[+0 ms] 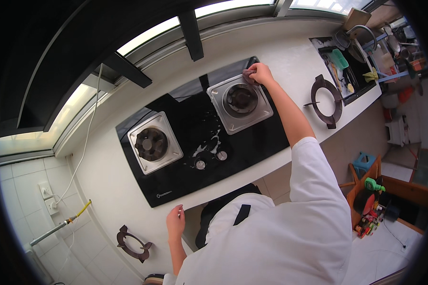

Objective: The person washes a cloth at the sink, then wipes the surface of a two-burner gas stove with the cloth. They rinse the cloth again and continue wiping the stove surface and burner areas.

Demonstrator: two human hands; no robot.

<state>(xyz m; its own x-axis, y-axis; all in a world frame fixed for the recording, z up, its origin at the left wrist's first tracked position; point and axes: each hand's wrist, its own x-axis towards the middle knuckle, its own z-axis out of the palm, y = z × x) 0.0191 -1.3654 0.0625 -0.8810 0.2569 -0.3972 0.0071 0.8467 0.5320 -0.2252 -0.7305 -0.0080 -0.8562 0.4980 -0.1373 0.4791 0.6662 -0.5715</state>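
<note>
My right hand (262, 74) grips a crumpled brownish cloth (249, 75) against the far corner of the right burner's square metal drip tray (218, 93). Inside that tray sits a dark burner (241, 98). The trays rest on a black glass gas hob (185, 117), with white suds (217, 141) near its two control knobs (200, 164). Around the left burner (151, 144) lies another metal tray (171, 142). My left hand (176, 221) hangs by the counter's front edge, fingers loosely bent, with nothing visible in it.
One round pan support (336, 103) lies right of the hob, another (146, 249) on the left counter (107, 203). Beyond the right one is a sink (360, 76) holding a green basket (339, 58). Range hood parts (194, 35) overhang the back. A white cable (89, 128) hangs at left.
</note>
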